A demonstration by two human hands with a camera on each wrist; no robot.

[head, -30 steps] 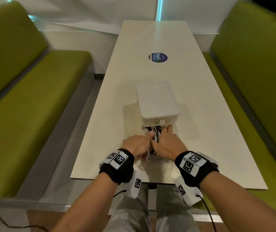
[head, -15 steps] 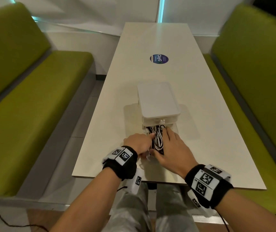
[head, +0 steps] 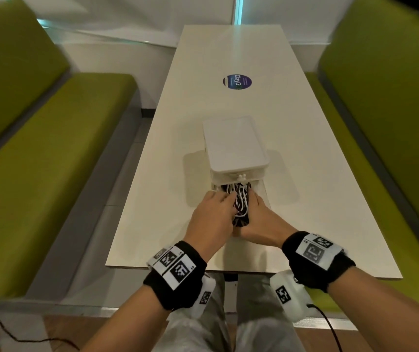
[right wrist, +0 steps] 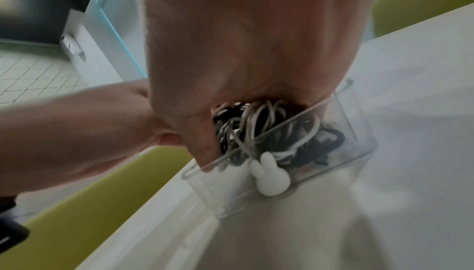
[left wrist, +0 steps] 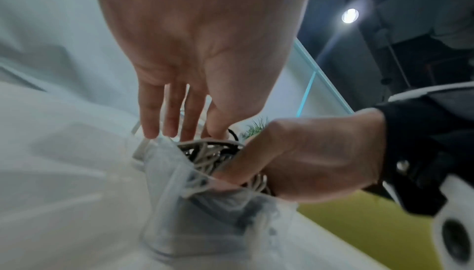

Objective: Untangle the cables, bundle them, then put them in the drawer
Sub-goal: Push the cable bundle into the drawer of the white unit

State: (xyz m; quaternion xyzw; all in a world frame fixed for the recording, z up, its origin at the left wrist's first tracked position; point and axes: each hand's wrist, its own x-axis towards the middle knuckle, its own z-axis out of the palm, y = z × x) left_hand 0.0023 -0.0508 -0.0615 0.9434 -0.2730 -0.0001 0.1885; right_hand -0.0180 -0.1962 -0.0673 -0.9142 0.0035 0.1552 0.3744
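Observation:
A bundle of black and white cables (head: 240,205) lies in the clear drawer (head: 264,194), which is pulled out of the white box (head: 236,146) toward me. My left hand (head: 225,201) reaches in from the left. Its fairly straight fingers (left wrist: 174,120) and thumb press on the cables (left wrist: 205,150). My right hand (head: 253,201) cups the bundle from the right, thumb (right wrist: 202,148) inside the drawer, with the cables (right wrist: 246,124) in its hollow. A white rabbit-shaped knob (right wrist: 269,175) sits on the drawer's front wall (right wrist: 320,165). The right fingertips are hidden.
The box stands on a long cream table (head: 305,199) with a round dark sticker (head: 237,82) farther back. Green benches (head: 51,161) run along both sides. A second rabbit knob (head: 241,177) marks the shut upper drawer.
My right hand, which lay flat over the drawer half a second ago, has curled in against the bundle's right side. My left hand has pushed a little farther into the drawer.

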